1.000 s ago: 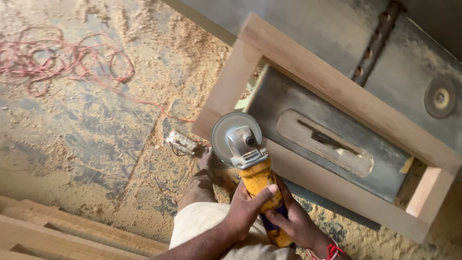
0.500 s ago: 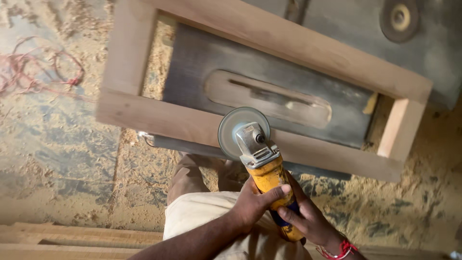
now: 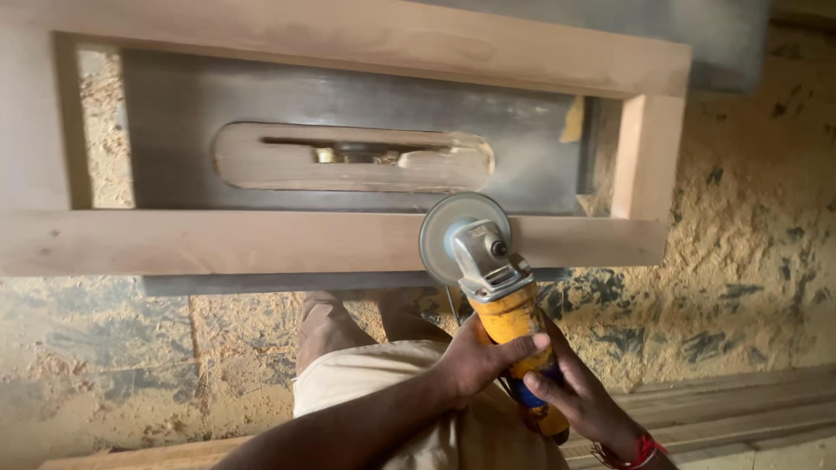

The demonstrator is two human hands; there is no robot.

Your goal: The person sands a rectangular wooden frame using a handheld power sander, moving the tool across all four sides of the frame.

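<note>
Angle grinder (image 3: 488, 278) on wooden frame (image 3: 261, 239), sawdust floor (image 3: 740, 261)

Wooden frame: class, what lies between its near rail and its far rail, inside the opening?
In the head view, a dark grey machine table shows between the rails of the wooden frame, with an oblong wooden insert set in it, slotted along its middle.

Both hands closed in a grip, L hand (image 3: 477, 359) ahead of R hand (image 3: 582, 398), forearms angled inward.

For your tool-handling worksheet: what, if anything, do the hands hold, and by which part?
Both the left hand and the right hand hold the angle grinder by its yellow body, behind the metal head.
</note>
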